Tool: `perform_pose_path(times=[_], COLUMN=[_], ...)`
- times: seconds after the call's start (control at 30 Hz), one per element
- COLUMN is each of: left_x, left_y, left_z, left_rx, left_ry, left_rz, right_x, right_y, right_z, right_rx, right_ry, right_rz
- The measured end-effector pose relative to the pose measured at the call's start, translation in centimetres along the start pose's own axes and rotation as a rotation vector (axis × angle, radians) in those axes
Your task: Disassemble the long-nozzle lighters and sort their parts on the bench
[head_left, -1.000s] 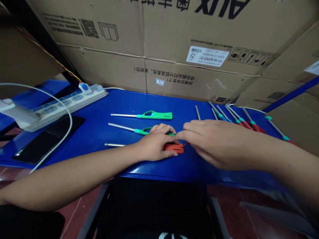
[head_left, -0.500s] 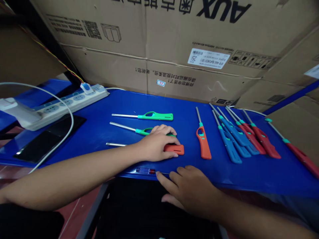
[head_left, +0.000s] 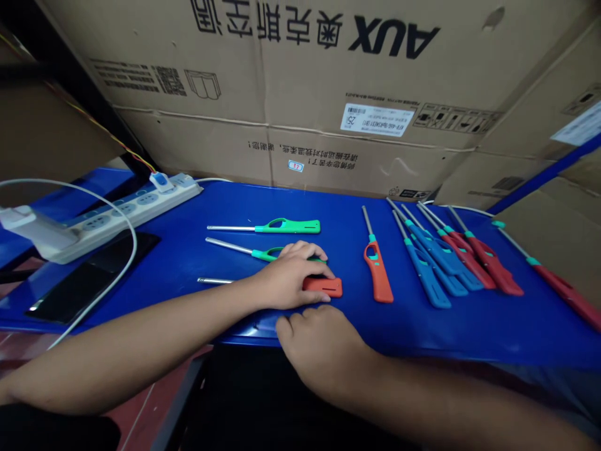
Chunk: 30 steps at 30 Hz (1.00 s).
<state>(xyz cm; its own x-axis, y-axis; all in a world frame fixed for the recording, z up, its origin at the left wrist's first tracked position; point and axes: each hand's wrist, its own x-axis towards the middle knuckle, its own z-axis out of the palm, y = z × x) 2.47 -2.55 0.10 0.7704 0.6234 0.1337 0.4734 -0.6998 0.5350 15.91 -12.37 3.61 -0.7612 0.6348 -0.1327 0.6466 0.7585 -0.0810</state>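
My left hand (head_left: 288, 275) is closed over an orange gas lighter (head_left: 332, 287), thumb along its near side and fingers over the far side. Its metal tube sticks out left from beneath my wrist. Under and behind those fingers lies a green gas lighter (head_left: 265, 254), partly covered. Another green gas lighter (head_left: 298, 227) rests farther back. Close to the table's front edge, my right hand (head_left: 323, 347) has its fingers curled in, just below the left thumb. What it holds is hidden; the screwdriver seen there earlier cannot be clearly made out.
A second orange lighter (head_left: 380, 275) lies right of centre. Beyond it are several blue lighters (head_left: 429, 282) and red lighters (head_left: 498, 269). A power strip (head_left: 136, 210) and a dark phone-like slab (head_left: 91, 275) lie left. A large cardboard box (head_left: 300, 94) stands behind the blue table (head_left: 347, 326).
My right hand has moved left over the spot where the screwdriver lay, and its fingers have curled in. My left hand stays on the orange lighter. The view has tilted slightly.
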Motion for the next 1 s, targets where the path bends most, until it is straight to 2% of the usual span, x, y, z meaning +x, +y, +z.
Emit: perform_pose_path(times=[0.1,0.17,0.27,0.33,0.43,0.6,0.83,1.0], left_x=[0.0,0.0,0.0,0.0,-0.1,-0.1,-0.1,-0.1], left_y=[0.0,0.0,0.0,0.0,0.0,0.0,0.2,0.3], left_z=[0.1,0.2,0.2,0.1,0.2,0.2,0.1,0.1], left_rx=[0.000,0.001,0.006,0.009,0.011,0.015,0.030,0.041], left_ry=[0.005,0.013,0.020,0.020,0.026,0.028,0.012,0.014], left_rz=[0.003,0.011,0.022,0.012,0.008,0.023,0.016,0.014], right_x=[-1.5,-2.8,-4.2,-4.8,-5.2,-5.1,-4.3,-3.7], right_y=[1.4,3.3,7.0,9.0,10.5,10.1,9.9,10.0], right_z=[-1.2,-2.4,-3.9,-3.9,-3.1,-2.1,-2.4,-3.1], right_rx=[0.002,0.068,0.359,0.611,0.850,0.717,0.689,0.621], right_ry=[-0.030,0.051,0.281,0.388,0.424,0.449,0.412,0.400], right_rz=[-0.026,0.008,0.208,0.292,0.378,0.397,0.373,0.413])
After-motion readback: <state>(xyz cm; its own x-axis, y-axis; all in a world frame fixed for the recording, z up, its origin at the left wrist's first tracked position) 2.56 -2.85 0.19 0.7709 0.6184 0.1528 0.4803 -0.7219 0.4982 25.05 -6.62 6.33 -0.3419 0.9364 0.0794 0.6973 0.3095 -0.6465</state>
